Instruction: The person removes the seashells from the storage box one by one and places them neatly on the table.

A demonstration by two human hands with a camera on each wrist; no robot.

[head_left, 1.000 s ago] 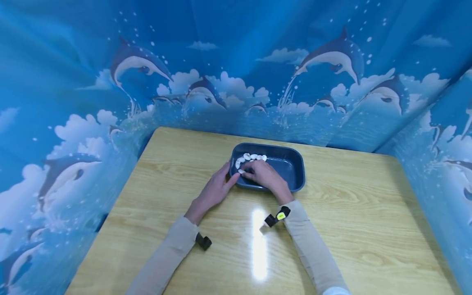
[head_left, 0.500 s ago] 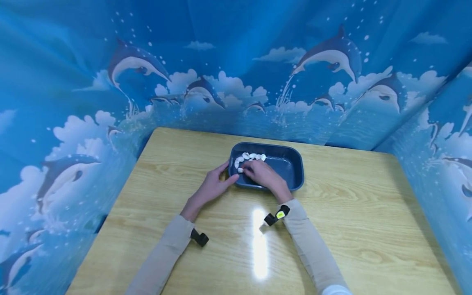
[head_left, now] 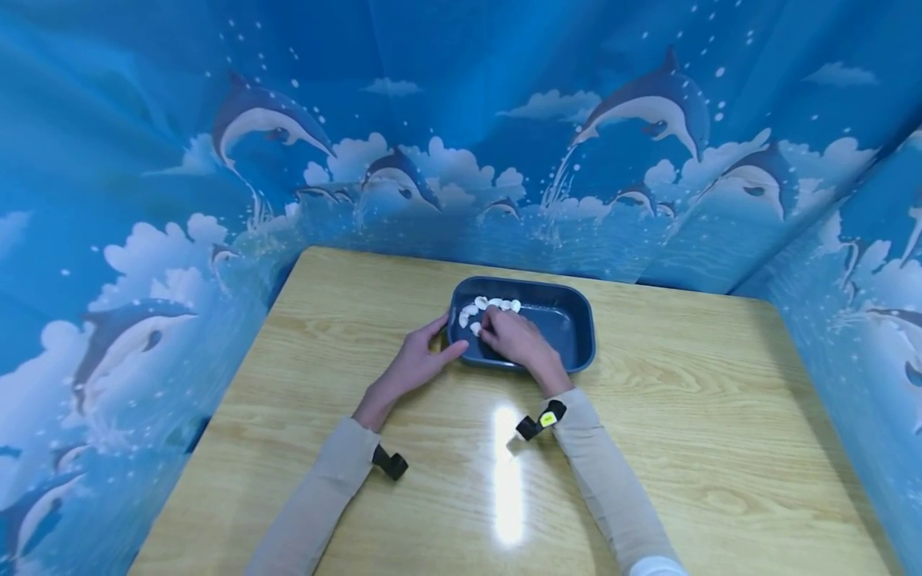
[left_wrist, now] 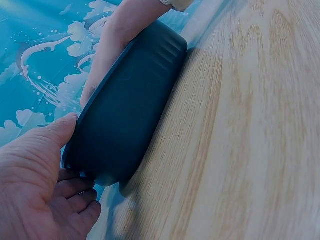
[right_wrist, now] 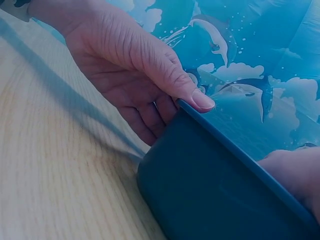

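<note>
A dark blue rectangular basin stands on the wooden table. Inside its left half, several small white shell-like pieces form a curved row. One white piece lies at the row's near end, beside my right fingertips. My left hand holds the basin's near left corner, its thumb on the rim and the fingers against the outer wall; the left wrist view shows this hand too. My right hand reaches over the near rim into the basin with bent fingers. Its fingertips are partly hidden, and the basin wall blocks the right wrist view.
The wooden table extends on both sides of the basin and in front of it. A blue dolphin-print curtain closes off the back and sides. Small black cameras are strapped at the wrists.
The near-end white piece has shifted slightly right and away from me inside the basin. My right fingers have drawn back a little from it. My left thumb has moved slightly back from the right fingers.
</note>
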